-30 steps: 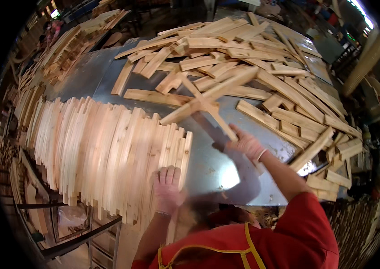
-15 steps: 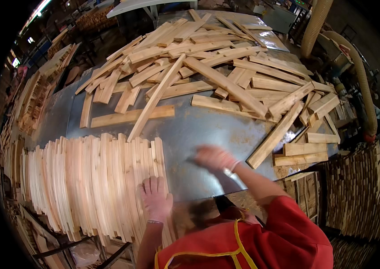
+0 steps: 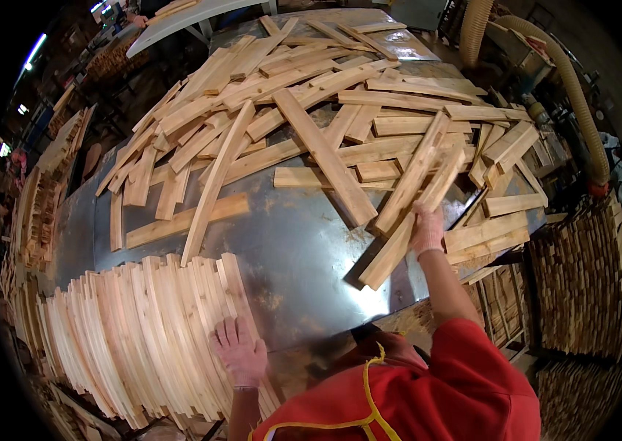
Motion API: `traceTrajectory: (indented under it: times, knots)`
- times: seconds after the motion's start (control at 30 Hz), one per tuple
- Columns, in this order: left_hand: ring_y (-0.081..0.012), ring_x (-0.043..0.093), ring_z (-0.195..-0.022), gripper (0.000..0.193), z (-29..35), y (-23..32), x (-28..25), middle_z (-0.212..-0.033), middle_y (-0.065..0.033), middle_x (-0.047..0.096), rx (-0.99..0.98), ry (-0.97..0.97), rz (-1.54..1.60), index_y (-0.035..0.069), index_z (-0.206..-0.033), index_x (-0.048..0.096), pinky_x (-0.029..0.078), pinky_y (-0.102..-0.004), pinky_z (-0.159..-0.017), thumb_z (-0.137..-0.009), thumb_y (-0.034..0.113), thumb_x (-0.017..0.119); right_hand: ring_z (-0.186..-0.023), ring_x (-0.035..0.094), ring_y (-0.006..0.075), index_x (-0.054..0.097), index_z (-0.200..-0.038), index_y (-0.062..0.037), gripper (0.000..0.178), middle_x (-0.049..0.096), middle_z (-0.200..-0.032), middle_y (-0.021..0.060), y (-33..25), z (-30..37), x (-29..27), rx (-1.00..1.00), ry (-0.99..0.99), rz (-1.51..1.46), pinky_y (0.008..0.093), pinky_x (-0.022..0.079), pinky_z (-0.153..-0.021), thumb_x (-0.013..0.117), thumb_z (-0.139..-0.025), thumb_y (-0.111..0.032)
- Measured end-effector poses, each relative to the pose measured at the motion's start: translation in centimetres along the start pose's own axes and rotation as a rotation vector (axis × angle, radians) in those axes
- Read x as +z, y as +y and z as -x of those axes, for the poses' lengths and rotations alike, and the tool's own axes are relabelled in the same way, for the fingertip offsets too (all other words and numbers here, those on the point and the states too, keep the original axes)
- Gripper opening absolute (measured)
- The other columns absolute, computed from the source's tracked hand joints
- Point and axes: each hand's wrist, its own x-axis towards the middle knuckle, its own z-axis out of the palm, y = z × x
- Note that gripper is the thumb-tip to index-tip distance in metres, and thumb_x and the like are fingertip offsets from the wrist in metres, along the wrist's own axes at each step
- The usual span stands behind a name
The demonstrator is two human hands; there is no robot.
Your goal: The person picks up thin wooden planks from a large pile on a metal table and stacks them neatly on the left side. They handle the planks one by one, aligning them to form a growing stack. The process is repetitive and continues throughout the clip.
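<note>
Beyond the left edge of the metal table [image 3: 289, 287], a wood stack [image 3: 40, 213] stands. At the table's near left corner, a row of strips [image 3: 134, 331] stands packed side by side, partly reaching out past the near edge. On the row's right end lies the left hand [image 3: 240, 351], in a pale pink glove, palm down, its fingers slightly apart and clamped on nothing. A loose pile of boards [image 3: 325, 143] covers the table's far half and right side, the pieces crossing at many angles. A red shirt [image 3: 472, 382] shows at the table's near edge. Near the table's right side, the right hand [image 3: 428, 229], also gloved, has its fingers clamped on a board [image 3: 386, 256], which slants above the metal and casts a shadow. Beyond the table's right edge are a ribbed hose [image 3: 583, 110] and stacked slats [image 3: 583, 287].
</note>
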Motion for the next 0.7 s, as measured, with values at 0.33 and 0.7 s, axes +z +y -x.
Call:
traceTrajectory:
  times: [0.33,0.7]
  knots:
    - [-0.0354,0.045,-0.146,0.076,-0.7,3.8,-2.0,-0.154,-0.0162,0.051,-0.003,-0.027,0.272,0.008,-0.159,0.046,0.031,-0.0517,-0.126,-0.094,0.041,0.071,-0.099,0.065,0.022,0.048,-0.149,-0.0088,0.067,0.063,-0.113,0.0096,4.3,15.6,4.5,0.027,-0.378,0.085,0.037,0.059,-0.085,0.075,-0.088,-0.006]
    - [-0.0207,0.071,-0.108,0.035,1.7,7.5,1.5,-0.119,-0.0081,0.073,-0.861,-0.579,2.082,0.004,-0.132,0.069,0.058,-0.0332,-0.093,-0.098,0.012,0.068,-0.098,0.068,0.0421,0.066,-0.112,0.0,0.054,0.071,-0.109,0.0222,-2.5,-3.4,0.7,-1.056,-0.087,1.684,0.0507,0.058,-0.086,0.082,-0.08,-0.04]
